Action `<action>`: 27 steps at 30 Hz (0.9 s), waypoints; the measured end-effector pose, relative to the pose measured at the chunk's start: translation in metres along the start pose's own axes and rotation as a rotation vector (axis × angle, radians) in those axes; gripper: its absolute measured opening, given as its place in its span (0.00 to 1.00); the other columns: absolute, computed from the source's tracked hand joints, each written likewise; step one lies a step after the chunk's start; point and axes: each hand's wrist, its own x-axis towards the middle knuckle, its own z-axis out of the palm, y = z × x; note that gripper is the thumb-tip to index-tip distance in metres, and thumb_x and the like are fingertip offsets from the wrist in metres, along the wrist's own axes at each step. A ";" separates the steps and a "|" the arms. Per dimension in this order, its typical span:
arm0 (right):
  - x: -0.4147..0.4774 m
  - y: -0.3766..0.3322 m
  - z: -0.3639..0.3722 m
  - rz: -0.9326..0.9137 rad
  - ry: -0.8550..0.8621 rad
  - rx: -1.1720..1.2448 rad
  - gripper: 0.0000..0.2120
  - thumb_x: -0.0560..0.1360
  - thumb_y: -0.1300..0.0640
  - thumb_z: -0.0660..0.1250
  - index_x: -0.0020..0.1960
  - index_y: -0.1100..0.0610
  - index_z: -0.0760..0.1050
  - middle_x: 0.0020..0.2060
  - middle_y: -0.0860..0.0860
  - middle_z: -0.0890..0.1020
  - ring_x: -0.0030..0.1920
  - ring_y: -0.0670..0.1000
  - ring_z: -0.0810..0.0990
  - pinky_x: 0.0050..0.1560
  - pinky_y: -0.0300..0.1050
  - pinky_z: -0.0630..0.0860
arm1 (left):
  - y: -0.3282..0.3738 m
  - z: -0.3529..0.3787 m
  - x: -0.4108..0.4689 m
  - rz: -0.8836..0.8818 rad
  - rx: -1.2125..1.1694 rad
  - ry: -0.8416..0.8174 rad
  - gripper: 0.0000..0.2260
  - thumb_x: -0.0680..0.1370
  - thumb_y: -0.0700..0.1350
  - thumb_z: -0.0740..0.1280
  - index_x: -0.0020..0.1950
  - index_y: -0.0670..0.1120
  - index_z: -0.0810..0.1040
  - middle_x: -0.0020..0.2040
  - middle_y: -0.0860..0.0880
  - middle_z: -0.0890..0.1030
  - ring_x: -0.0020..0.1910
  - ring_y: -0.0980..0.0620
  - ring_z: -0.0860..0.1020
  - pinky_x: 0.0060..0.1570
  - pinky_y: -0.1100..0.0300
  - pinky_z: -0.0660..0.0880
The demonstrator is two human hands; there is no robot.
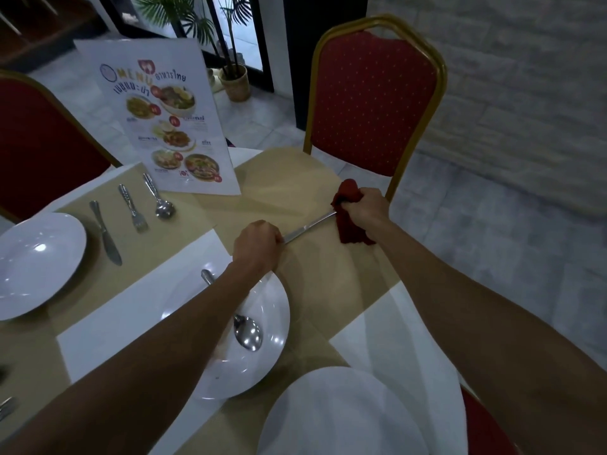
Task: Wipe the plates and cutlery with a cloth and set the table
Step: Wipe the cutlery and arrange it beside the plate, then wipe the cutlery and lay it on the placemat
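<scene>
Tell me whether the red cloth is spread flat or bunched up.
Bunched up. The right hand grips the red cloth in a wad around one end of a knife, and the left hand holds the other end.

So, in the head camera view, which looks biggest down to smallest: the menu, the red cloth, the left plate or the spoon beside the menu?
1. Menu
2. Left plate, partly cut off by the frame edge
3. Red cloth, bunched up, so its full size is hidden
4. Spoon beside the menu
</scene>
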 end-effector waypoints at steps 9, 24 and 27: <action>0.002 -0.006 0.007 -0.108 0.159 -0.168 0.10 0.74 0.57 0.72 0.54 0.61 0.82 0.47 0.57 0.85 0.49 0.57 0.83 0.46 0.49 0.79 | -0.008 0.001 -0.004 -0.019 -0.006 -0.021 0.09 0.76 0.46 0.69 0.41 0.43 0.83 0.38 0.46 0.76 0.41 0.42 0.78 0.38 0.56 0.71; -0.070 -0.015 0.000 -0.013 -0.001 0.123 0.15 0.81 0.50 0.66 0.62 0.57 0.69 0.49 0.49 0.76 0.50 0.51 0.77 0.47 0.46 0.72 | -0.006 -0.018 -0.020 -0.017 -0.097 0.035 0.08 0.76 0.44 0.71 0.49 0.41 0.84 0.49 0.43 0.80 0.49 0.42 0.80 0.45 0.53 0.76; -0.103 -0.010 0.003 0.035 -0.122 0.219 0.15 0.81 0.46 0.66 0.60 0.56 0.76 0.51 0.51 0.82 0.52 0.53 0.82 0.52 0.51 0.79 | -0.023 -0.036 -0.036 -0.036 -0.116 0.095 0.07 0.77 0.45 0.71 0.52 0.44 0.85 0.50 0.45 0.82 0.50 0.44 0.80 0.47 0.52 0.78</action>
